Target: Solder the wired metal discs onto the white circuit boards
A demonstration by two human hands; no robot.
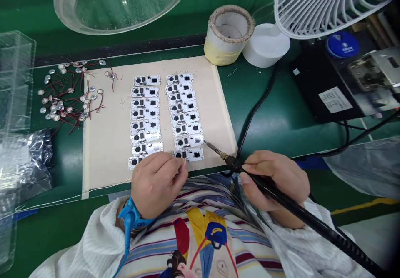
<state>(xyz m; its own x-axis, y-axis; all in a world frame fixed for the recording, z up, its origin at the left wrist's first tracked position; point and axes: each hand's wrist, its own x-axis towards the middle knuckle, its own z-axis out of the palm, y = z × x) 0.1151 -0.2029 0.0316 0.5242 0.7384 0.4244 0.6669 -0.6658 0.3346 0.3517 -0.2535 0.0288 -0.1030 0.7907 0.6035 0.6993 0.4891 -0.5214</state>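
Note:
My right hand (275, 182) is closed around the black handle of a soldering iron (259, 182). The iron's tip is at the right end of a white circuit board (189, 141), second from the front in the right column; whether it touches cannot be told. My left hand (159, 182) is pinched shut at the front of the boards, on a thin solder wire (106, 186) that trails off to the left. It partly hides the front board of the left column (135, 161). Black chips show on most of the boards, laid in two columns on a beige sheet (106, 144).
Small round discs with red and black wires (59, 107) lie at the left. A plastic bag (37, 161) and clear trays (15, 82) stand beyond them. At the back are a cardboard roll (229, 36) and a white fan (331, 7); a black box (325, 82) sits right.

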